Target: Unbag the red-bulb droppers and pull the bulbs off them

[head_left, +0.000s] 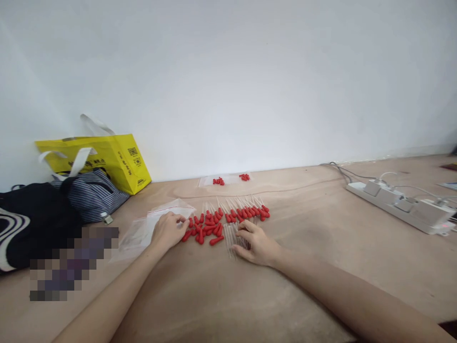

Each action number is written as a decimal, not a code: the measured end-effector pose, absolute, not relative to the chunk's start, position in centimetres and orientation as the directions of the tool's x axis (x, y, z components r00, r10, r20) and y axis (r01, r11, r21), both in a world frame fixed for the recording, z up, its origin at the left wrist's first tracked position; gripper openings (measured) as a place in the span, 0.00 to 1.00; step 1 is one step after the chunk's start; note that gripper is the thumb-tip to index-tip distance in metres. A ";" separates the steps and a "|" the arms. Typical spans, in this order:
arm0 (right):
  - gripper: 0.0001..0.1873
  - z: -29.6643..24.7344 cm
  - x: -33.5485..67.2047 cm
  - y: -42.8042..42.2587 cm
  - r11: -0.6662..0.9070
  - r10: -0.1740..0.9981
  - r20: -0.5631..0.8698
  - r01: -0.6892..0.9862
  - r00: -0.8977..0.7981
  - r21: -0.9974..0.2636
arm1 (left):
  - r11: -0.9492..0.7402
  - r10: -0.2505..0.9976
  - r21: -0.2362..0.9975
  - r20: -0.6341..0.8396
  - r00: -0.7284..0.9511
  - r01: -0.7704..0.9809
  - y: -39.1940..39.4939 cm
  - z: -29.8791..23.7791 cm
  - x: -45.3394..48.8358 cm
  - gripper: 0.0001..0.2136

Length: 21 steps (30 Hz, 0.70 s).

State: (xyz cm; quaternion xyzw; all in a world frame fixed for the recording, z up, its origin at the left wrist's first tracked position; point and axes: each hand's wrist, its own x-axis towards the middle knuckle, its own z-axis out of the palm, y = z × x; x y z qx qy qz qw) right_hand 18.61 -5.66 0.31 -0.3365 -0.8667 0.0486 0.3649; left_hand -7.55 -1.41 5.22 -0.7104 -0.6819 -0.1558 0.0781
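Observation:
A heap of loose red rubber bulbs [205, 231] lies on the wooden table [321, 247], beside a row of clear glass droppers [246, 209] fitted with red bulbs. My left hand [168, 231] rests at the left edge of the heap, fingers curled with the tips among the bulbs. My right hand [257, 243] lies on a bundle of bare glass tubes [232, 236], fingers bent over them. Whether either hand grips a piece is hidden by the fingers.
Clear plastic bags [150, 226] lie left of my left hand. Another bag with a few red bulbs [230, 179] sits by the wall. A yellow bag [107, 159], striped and dark bags [53, 209] stand at left. A white power strip [400, 205] with cables lies at right.

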 end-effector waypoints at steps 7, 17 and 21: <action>0.15 0.1 18.8 -5.4 0.772 0.605 0.627 0.554 -0.491 -0.311 | 0.191 0.981 -0.006 0.049 -0.190 0.982 0.9 6.6 -5.4 0.20; 0.08 0.3 19.8 -4.8 0.691 0.618 0.704 0.670 -0.350 -0.273 | 0.188 0.977 -0.054 0.113 -0.181 0.981 -0.5 9.1 -4.9 0.21; 0.08 0.5 19.7 -5.0 0.677 0.613 0.726 0.682 -0.313 -0.278 | -0.021 0.892 -0.109 0.447 0.068 0.994 -4.0 9.3 -4.1 0.12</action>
